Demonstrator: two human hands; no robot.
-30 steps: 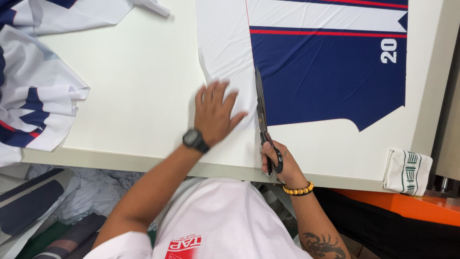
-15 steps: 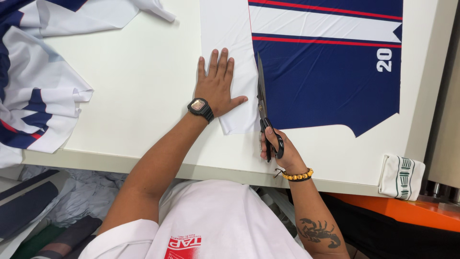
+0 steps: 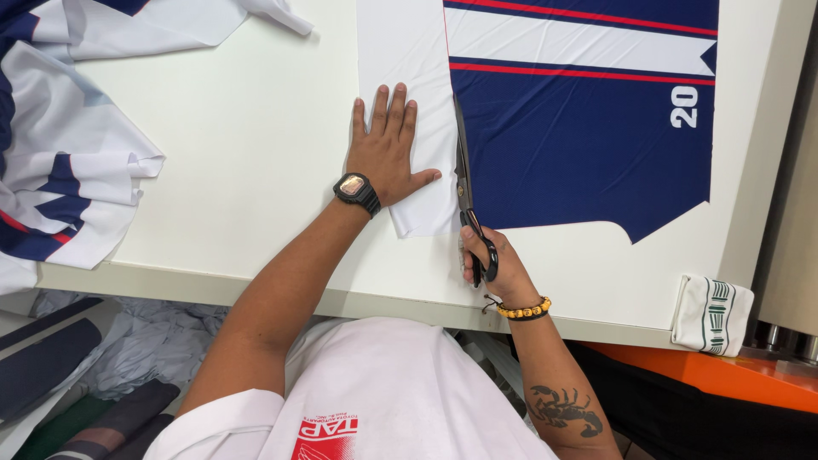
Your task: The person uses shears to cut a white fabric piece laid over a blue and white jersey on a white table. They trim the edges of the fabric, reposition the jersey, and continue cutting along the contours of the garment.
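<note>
A printed fabric panel (image 3: 579, 145), navy with white and red stripes, lies flat on the white table (image 3: 247, 170). Its white margin (image 3: 400, 43) runs along the left side. My left hand (image 3: 388, 149), with a black wristwatch, presses flat on that white margin, fingers spread. My right hand (image 3: 498, 264), wearing a beaded bracelet, grips black scissors (image 3: 464, 183). The blades point away from me and lie along the line between the white margin and the navy print.
A heap of white and navy fabric pieces (image 3: 60, 153) covers the table's left end. A folded white cloth with green print (image 3: 711, 315) hangs at the front right corner. Fabric scraps (image 3: 145, 358) lie on the floor at the left. An orange surface (image 3: 733, 379) sits lower right.
My left hand slid farther up the white margin and flattened. The scissors advanced away from me along the navy edge, and the view shifted slightly.
</note>
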